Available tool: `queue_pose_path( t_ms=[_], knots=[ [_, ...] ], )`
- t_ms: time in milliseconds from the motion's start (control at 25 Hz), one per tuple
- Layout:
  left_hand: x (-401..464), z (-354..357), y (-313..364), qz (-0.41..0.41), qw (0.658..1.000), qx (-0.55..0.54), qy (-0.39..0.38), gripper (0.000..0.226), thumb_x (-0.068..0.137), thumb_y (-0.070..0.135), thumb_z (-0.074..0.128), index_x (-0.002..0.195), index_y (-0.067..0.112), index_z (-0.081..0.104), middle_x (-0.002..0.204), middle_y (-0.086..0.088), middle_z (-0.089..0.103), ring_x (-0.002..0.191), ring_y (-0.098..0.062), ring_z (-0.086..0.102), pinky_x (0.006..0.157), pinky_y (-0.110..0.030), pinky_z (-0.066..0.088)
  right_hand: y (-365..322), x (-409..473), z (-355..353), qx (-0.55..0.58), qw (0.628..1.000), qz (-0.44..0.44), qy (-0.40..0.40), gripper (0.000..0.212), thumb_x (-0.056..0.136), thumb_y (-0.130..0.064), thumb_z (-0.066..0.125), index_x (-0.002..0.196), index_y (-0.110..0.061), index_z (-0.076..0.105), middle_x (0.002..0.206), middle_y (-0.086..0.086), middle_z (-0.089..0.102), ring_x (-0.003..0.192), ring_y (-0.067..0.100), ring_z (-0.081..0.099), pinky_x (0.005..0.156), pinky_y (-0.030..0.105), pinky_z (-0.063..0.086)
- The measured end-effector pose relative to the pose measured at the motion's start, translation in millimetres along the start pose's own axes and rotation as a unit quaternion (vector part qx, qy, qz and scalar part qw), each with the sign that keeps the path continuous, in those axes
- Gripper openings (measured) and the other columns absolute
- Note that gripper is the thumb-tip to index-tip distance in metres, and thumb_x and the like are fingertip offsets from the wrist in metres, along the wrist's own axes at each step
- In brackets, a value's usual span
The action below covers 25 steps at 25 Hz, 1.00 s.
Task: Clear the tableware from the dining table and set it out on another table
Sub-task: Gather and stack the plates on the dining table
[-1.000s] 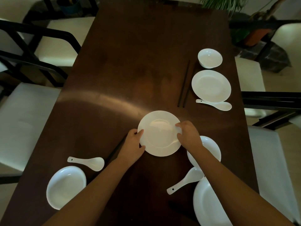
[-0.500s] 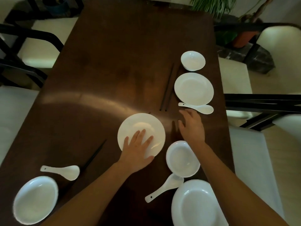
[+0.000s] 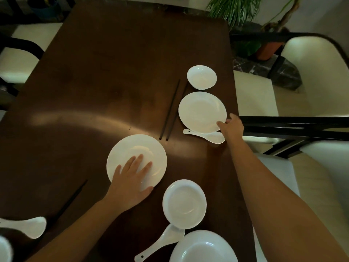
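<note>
The right hand has left the near plate and reached out to the far plate at 1 o'clock, its grip closing on that plate's near-right rim, though whether it has truly clamped I cannot tell. The left hand now lies flat and spread on the near plate, pinning it to the table. A spoon touches the far plate's near edge. Likely the 2 plates get stacked next.
</note>
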<state>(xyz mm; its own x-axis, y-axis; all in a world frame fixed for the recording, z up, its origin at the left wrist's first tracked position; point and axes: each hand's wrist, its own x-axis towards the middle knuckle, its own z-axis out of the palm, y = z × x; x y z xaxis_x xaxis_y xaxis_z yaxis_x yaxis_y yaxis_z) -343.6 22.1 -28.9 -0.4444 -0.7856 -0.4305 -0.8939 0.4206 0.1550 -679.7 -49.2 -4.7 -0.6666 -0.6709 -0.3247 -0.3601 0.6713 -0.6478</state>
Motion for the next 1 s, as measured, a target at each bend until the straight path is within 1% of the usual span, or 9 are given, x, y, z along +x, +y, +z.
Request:
queue_pose_path(
  t_ms=[80, 120, 320, 560, 680, 800, 880, 960, 1000],
  knots=[
    [0, 0, -1, 0.0, 1.0, -0.002, 0.001, 0.075, 0.083, 0.062, 0.041, 0.146, 0.038, 0.006, 0.158, 0.003, -0.006, 0.145, -0.023, -0.003, 0.115, -0.051, 0.01, 0, 6, 3, 0.021, 1.0, 0.011, 0.007, 0.004, 0.077, -0.008, 0.063, 0.078, -0.007, 0.059, 0.097, 0.02, 0.065, 0.094, 0.033, 0.06, 0.063, 0.025, 0.044],
    [0, 0, -2, -0.001, 1.0, -0.002, 0.001, 0.075, 0.083, 0.063, 0.041, 0.146, 0.039, 0.006, 0.158, 0.003, -0.006, 0.145, -0.023, -0.003, 0.115, -0.05, 0.01, 0, 10, 5, 0.045, 0.999, 0.023, 0.013, 0.008, 0.076, -0.003, 0.061, 0.07, -0.008, 0.058, 0.089, 0.019, 0.064, 0.088, 0.033, 0.061, 0.059, 0.024, 0.045],
    [1, -1, 0, -0.003, 1.0, -0.007, -0.003, 0.075, 0.083, 0.064, 0.04, 0.145, 0.04, 0.005, 0.158, 0.004, -0.007, 0.145, -0.023, -0.003, 0.115, -0.05, 0.009, 4, 26, 2, 0.229, 0.963, 0.141, -0.019, 0.036, 0.076, 0.014, 0.058, 0.109, -0.001, 0.062, 0.118, 0.019, 0.063, 0.104, 0.035, 0.061, 0.084, 0.043, 0.056],
    [-1, -3, 0, -0.005, 1.0, -0.017, -0.001, 0.075, 0.084, 0.063, 0.039, 0.145, 0.04, 0.003, 0.158, 0.004, -0.009, 0.145, -0.022, -0.006, 0.115, -0.049, 0.006, -4, 3, -21, 0.315, 0.941, 0.118, -0.047, 0.035, 0.081, 0.012, 0.056, 0.114, 0.002, 0.056, 0.121, 0.021, 0.06, 0.099, 0.029, 0.06, 0.076, 0.034, 0.053],
    [-4, -9, 2, 0.002, 1.0, -0.027, -0.013, 0.073, 0.086, 0.061, 0.038, 0.145, 0.038, 0.002, 0.158, 0.004, -0.01, 0.145, -0.021, -0.008, 0.116, -0.047, 0.004, -3, -23, -32, 0.263, 0.959, 0.101, -0.037, 0.036, 0.082, 0.007, 0.059, 0.116, -0.005, 0.057, 0.123, 0.016, 0.059, 0.108, 0.029, 0.059, 0.079, 0.034, 0.054],
    [-11, -19, 7, -0.027, 0.988, -0.14, 0.056, 0.066, 0.088, 0.053, 0.045, 0.145, 0.032, 0.018, 0.157, 0.003, 0.013, 0.143, -0.018, 0.011, 0.116, -0.04, 0.01, -6, -56, -36, 0.263, 0.958, 0.093, -0.066, 0.035, 0.083, 0.003, 0.06, 0.115, -0.01, 0.058, 0.12, 0.011, 0.059, 0.109, 0.027, 0.058, 0.079, 0.034, 0.055],
    [-14, -34, 10, -0.11, 0.903, -0.4, 0.114, 0.048, 0.09, 0.036, 0.054, 0.135, 0.023, 0.043, 0.143, 0.0, 0.043, 0.125, -0.017, 0.044, 0.109, -0.035, 0.029, -14, -80, -32, 0.28, 0.951, 0.077, -0.104, 0.03, 0.083, 0.002, 0.06, 0.109, -0.012, 0.059, 0.112, 0.008, 0.06, 0.102, 0.023, 0.061, 0.069, 0.028, 0.056],
    [-12, -53, 6, -0.162, 0.724, -0.66, 0.12, 0.026, 0.091, 0.016, 0.054, 0.117, 0.013, 0.057, 0.12, -0.01, 0.062, 0.094, -0.017, 0.064, 0.091, -0.032, 0.048, -23, -102, -20, 0.295, 0.94, 0.058, -0.159, 0.024, 0.083, 0.004, 0.057, 0.098, -0.014, 0.061, 0.1, 0.005, 0.063, 0.088, 0.017, 0.064, 0.058, 0.022, 0.056],
    [-12, -60, 0, -0.185, 0.664, -0.715, 0.117, 0.019, 0.091, 0.014, 0.054, 0.109, 0.011, 0.06, 0.108, -0.01, 0.067, 0.085, -0.017, 0.067, 0.08, -0.03, 0.053, -27, -111, -11, 0.305, 0.932, 0.054, -0.187, 0.024, 0.083, 0.005, 0.056, 0.096, -0.014, 0.061, 0.094, 0.004, 0.064, 0.082, 0.015, 0.065, 0.056, 0.021, 0.057]
  ],
)
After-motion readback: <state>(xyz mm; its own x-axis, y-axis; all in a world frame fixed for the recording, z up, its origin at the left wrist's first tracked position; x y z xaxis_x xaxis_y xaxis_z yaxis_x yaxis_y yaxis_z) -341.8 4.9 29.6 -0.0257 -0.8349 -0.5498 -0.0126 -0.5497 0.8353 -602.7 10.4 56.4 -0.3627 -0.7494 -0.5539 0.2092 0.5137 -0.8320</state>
